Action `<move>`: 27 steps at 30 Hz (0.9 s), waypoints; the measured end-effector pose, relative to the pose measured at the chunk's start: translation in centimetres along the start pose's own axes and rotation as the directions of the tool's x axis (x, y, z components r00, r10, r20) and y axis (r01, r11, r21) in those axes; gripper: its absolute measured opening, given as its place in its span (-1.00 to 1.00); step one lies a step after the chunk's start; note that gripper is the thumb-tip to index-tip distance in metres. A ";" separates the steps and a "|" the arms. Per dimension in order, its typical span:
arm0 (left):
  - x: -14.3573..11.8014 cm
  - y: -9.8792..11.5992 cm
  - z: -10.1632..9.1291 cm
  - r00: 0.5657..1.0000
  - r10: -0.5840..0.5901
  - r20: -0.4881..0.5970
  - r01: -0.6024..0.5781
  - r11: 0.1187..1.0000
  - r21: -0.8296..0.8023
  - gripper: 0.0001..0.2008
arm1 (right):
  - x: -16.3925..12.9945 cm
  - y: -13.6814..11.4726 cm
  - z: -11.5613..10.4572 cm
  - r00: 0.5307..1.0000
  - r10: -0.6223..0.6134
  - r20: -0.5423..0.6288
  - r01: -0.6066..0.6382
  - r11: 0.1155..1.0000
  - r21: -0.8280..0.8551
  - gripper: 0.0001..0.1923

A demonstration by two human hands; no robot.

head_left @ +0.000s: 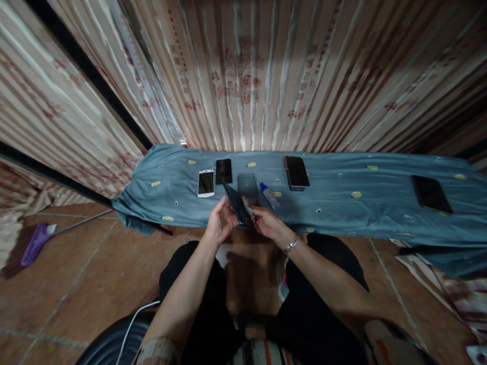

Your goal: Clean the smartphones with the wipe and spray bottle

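In front of me, a dark phone (pixel 234 204) is held tilted on its edge over the bench's near side. The fingers of my left hand (pixel 221 220) grip its left side. My right hand (pixel 267 221), with a silver bangle at the wrist, is closed at the phone's right side on a small greyish piece (pixel 248 207) that I cannot make out. Just beyond my hands lies a grey phone (pixel 248 186), partly hidden. Right of it is a clear tube with a blue cap (pixel 270 196). To the left lie a white phone (pixel 206 183) and a black phone (pixel 223 171).
A blue-green patterned cloth (pixel 342 218) covers the narrow bench. Stacked dark phones (pixel 297 172) lie right of centre, and another black phone (pixel 431 194) is farther right. A striped curtain (pixel 243 76) hangs behind. A purple broom (pixel 36 243) lies on the tiled floor at left.
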State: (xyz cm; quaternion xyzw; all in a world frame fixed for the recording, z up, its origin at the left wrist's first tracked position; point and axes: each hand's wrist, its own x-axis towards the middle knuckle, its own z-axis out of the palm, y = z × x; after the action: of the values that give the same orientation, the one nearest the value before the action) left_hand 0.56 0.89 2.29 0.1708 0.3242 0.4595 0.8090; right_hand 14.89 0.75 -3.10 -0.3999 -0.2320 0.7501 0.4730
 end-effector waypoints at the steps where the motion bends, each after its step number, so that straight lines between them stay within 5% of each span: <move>1: 0.1 0.0 -0.1 1.000 -0.007 0.009 0.007 1.000 0.002 -0.57 | -0.1 -0.1 0.0 1.000 0.002 0.001 -0.002 1.000 0.004 -0.88; 14: 0.5 0.1 -1.4 0.999 -0.046 -0.014 0.048 0.985 0.165 -0.66 | -1.1 -0.9 -0.1 0.997 -0.039 0.065 0.042 0.998 -0.046 -0.77; 21: 0.5 0.8 -2.1 1.000 -0.002 0.007 0.001 0.984 0.179 -0.83 | -1.5 -1.3 -0.1 0.998 -0.054 0.038 0.058 0.990 -0.130 -0.77; 27: 0.3 1.2 -2.6 0.999 0.035 0.013 -0.037 0.980 0.198 -0.77 | -1.7 -1.1 0.1 0.998 -0.040 0.038 0.045 0.986 -0.158 -0.81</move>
State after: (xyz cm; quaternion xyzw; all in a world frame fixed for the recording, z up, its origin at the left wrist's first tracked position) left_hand -1.88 1.75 0.94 0.2584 0.3613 0.4387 0.7812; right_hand 15.82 -0.28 -1.57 -0.4179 -0.3078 0.7258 0.4514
